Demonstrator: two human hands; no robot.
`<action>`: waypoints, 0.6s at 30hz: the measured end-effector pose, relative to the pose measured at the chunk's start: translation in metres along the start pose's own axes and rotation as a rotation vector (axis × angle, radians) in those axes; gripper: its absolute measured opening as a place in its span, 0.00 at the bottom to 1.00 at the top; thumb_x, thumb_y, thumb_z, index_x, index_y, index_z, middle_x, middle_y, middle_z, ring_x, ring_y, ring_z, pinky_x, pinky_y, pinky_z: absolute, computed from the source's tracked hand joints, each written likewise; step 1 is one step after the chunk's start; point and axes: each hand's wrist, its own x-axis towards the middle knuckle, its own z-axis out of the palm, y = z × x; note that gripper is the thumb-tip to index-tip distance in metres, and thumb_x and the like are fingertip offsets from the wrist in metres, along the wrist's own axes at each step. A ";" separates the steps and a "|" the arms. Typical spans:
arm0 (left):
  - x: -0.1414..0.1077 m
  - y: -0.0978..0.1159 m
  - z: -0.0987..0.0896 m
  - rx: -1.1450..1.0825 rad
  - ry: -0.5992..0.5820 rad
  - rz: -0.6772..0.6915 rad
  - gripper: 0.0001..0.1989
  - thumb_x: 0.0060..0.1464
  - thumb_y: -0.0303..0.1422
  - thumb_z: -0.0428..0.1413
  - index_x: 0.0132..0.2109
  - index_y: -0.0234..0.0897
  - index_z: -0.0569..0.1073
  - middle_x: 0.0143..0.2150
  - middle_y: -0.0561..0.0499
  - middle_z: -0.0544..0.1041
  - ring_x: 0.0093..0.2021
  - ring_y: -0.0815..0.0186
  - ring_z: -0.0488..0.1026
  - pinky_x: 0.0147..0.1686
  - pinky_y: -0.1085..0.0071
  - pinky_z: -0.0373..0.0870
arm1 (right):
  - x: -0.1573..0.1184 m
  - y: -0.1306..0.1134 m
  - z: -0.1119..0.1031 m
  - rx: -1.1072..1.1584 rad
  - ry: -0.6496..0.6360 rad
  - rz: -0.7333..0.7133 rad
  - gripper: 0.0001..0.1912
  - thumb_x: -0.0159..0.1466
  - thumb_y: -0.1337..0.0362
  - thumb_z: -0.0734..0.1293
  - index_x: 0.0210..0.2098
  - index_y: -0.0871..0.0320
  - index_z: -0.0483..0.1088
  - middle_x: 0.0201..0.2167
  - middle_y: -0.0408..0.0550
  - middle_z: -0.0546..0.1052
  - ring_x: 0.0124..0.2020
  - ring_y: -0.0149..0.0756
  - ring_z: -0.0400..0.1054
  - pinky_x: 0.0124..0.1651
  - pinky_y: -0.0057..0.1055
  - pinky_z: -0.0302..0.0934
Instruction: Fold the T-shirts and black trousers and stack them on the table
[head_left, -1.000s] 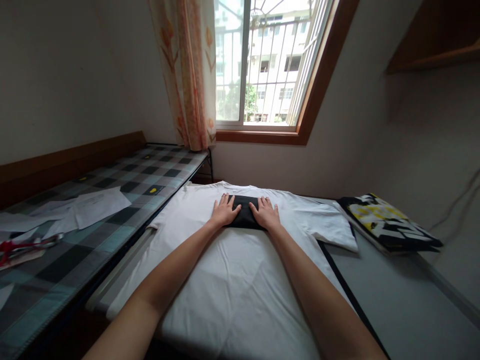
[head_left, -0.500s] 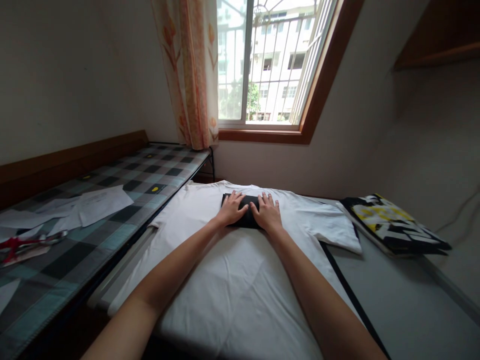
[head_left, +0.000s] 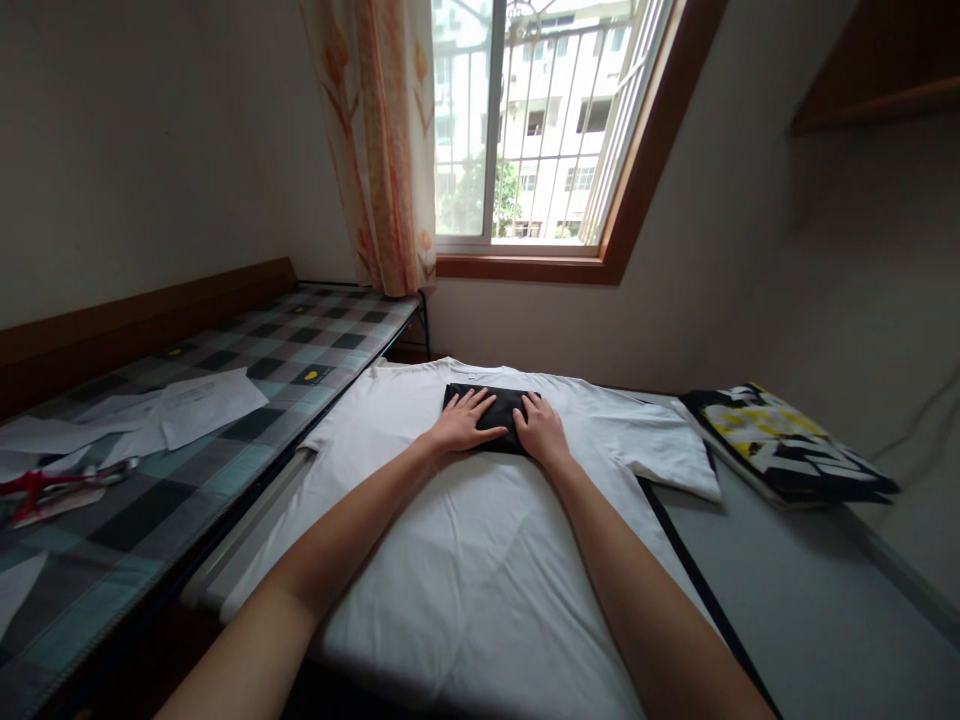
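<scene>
A white T-shirt (head_left: 480, 560) lies spread out in front of me, its collar at the far end. On its upper part rests a flat black rectangular item (head_left: 501, 408); whether it is folded cloth or a board I cannot tell. My left hand (head_left: 459, 422) lies on the left part of the black item with its fingers spread. My right hand (head_left: 541, 430) rests on the item's right edge, fingers apart. Both palms face down and neither hand grips anything.
A folded black, white and yellow item (head_left: 787, 445) lies on the grey surface (head_left: 810, 590) at right. Papers (head_left: 202, 405) and a red-handled tool (head_left: 34, 490) are on the checkered bed (head_left: 150, 520) at left. A curtain (head_left: 390, 150) hangs by the window.
My left hand has shifted slightly, its thumb now stretched to the right. My right hand has slid a little to the right, so more of the black item shows between them.
</scene>
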 end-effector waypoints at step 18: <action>-0.006 -0.043 -0.039 -0.338 0.061 -0.572 0.25 0.57 0.46 0.54 0.55 0.34 0.66 0.38 0.44 0.78 0.27 0.65 0.76 0.25 0.73 0.70 | -0.003 0.012 -0.026 -0.102 0.014 0.380 0.35 0.64 0.40 0.52 0.39 0.61 0.78 0.46 0.65 0.73 0.51 0.58 0.64 0.52 0.51 0.51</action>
